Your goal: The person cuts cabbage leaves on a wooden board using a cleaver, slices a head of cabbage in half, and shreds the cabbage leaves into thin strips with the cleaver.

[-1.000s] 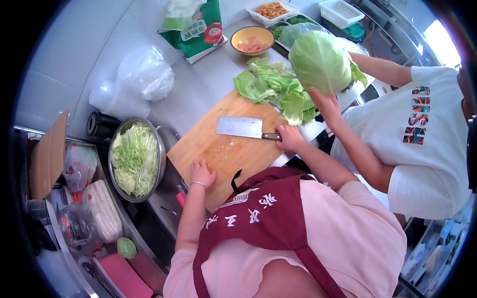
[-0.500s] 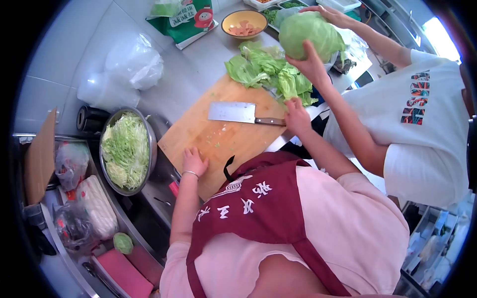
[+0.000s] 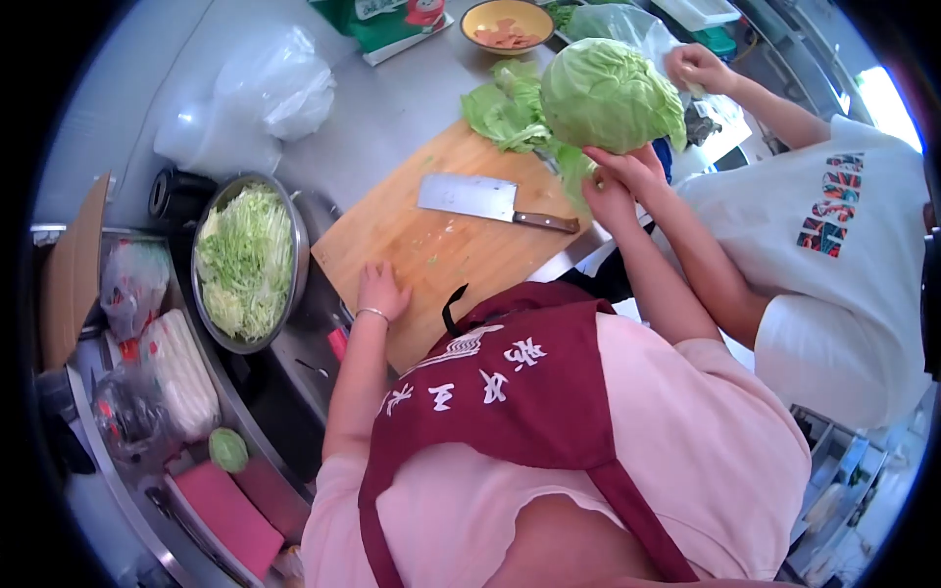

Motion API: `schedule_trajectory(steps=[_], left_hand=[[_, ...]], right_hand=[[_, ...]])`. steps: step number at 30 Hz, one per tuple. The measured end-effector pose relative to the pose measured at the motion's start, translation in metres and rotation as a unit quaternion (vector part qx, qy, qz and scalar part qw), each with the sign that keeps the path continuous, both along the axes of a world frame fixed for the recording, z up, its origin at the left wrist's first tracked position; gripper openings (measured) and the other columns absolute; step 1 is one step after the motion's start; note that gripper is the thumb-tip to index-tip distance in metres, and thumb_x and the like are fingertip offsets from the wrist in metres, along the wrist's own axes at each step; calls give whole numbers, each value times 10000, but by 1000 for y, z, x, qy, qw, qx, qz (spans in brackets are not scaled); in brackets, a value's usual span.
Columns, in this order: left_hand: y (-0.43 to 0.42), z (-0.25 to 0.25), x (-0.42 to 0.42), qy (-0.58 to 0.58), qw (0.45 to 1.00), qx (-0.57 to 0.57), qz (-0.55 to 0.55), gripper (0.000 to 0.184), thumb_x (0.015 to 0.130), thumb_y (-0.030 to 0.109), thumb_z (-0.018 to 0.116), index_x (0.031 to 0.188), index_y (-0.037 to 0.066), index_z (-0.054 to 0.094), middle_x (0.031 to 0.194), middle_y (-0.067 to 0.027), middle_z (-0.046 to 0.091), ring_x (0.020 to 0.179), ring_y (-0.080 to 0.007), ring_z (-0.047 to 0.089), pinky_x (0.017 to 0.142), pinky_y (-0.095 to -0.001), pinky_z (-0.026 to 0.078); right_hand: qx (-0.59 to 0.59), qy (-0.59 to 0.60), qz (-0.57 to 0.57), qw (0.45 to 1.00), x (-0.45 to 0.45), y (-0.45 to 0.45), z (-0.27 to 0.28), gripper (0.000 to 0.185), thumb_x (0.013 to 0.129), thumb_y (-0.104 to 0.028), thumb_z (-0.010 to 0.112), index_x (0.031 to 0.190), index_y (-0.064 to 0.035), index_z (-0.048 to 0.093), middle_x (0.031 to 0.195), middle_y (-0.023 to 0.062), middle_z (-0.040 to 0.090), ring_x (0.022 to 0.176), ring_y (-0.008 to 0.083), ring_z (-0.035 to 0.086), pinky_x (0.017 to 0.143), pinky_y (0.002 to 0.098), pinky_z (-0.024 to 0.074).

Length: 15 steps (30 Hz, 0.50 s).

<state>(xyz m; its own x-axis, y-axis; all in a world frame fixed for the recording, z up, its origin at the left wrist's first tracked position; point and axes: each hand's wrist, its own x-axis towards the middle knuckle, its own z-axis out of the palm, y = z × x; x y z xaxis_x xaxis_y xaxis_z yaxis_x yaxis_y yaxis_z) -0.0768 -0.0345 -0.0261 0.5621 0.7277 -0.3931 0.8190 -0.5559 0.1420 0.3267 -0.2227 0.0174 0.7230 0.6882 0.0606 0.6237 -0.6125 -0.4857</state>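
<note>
Left hand (image 3: pixel 384 292): fingers released, flat on board (image 3: pixel 392 225). Right hand (image 3: pixel 612 204): grip cannot be told. Cleaver (image 3: pixel 498 202) beyond left fingers, long axis crosswise, handle toward right fingers.

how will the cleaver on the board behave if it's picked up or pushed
The cleaver will probably feel blade-heavy, its broad metal blade outweighing the slim handle. It looks rigid, so shouldn't bend. Lying flat on the board, it seems likelier to slide than roll.

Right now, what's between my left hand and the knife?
In the head view, just wooden board with a few small scraps lies between your left hand and the knife.
</note>
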Motion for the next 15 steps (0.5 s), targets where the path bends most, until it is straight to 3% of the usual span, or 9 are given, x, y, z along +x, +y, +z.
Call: schedule_trajectory(steps=[2, 5, 8, 9, 10, 11, 13, 14, 15], left_hand=[[1, 7, 1, -10, 1000, 9, 6, 725, 797, 409, 635, 1352, 5, 401, 1373, -334, 350, 1297, -455, 333, 1081, -449, 312], [0, 36, 12, -79, 996, -18, 30, 630, 831, 395, 608, 1308, 13, 455, 1305, -290, 463, 1261, -418, 402, 1038, -446, 360], [-9, 64, 24, -286, 953, -78, 65, 537, 903, 402, 542, 1285, 29, 486, 1235, -207, 557, 1195, -359, 495, 983, -443, 408], [-11, 70, 24, -458, 814, -320, 159, 500, 936, 386, 506, 1288, 30, 483, 1235, -179, 561, 1176, -332, 516, 972, -434, 421], [-15, 78, 25, -582, 580, -522, 231, 467, 969, 370, 470, 1291, 32, 481, 1236, -151, 566, 1157, -306, 536, 960, -426, 435], [-23, 102, 30, -587, 578, -515, 237, 467, 969, 370, 470, 1291, 32, 481, 1236, -151, 566, 1157, -306, 536, 960, -426, 435], [-41, 150, 36, -729, 368, -546, 184, 400, 990, 283, 461, 1293, 22, 475, 1220, -107, 574, 1109, -249, 570, 952, -414, 455], [-42, 148, 30, -733, 367, -540, 191, 400, 990, 283, 461, 1293, 22, 475, 1220, -107, 574, 1109, -249, 570, 952, -414, 455], [-41, 144, 25, -714, 456, -473, 243, 375, 983, 222, 470, 1311, 41, 463, 1246, -93, 567, 1130, -240, 562, 954, -412, 457]], right_hand=[[54, 293, 48, 953, -25, 7, 1, 264, 859, -187, 637, 1068, -45, 563, 981, 85, 604, 910, 141, 571, 772, 299, 460], [222, 496, 130, 830, -76, 21, 33, 199, 921, -181, 591, 1059, -39, 574, 985, 38, 602, 925, 79, 542, 786, 251, 443], [265, 570, 217, 747, -111, 44, 70, 179, 955, -165, 554, 1076, -34, 570, 1029, 16, 598, 951, 82, 537, 834, 256, 437], [255, 604, 248, 713, -114, 52, 69, 207, 948, -170, 569, 1103, -33, 564, 1055, 20, 599, 966, 95, 538, 879, 260, 428], [250, 608, 255, 709, -121, 57, 69, 207, 948, -170, 569, 1103, -33, 564, 1055, 20, 599, 966, 95, 538, 879, 260, 428], [255, 609, 283, 695, -127, 64, 69, 211, 951, -172, 566, 1111, -35, 561, 1066, 19, 599, 974, 100, 538, 889, 262, 425], [248, 591, 326, 695, -142, 74, 71, 238, 949, -185, 570, 1129, -29, 559, 1089, 38, 603, 1014, 121, 548, 912, 290, 436], [242, 596, 330, 691, -148, 74, 71, 238, 949, -185, 570, 1129, -29, 559, 1089, 38, 603, 1014, 121, 548, 912, 290, 436], [190, 521, 363, 749, -152, 74, 71, 261, 935, -193, 589, 1130, -22, 560, 1081, 59, 609, 1011, 142, 564, 909, 307, 448]])
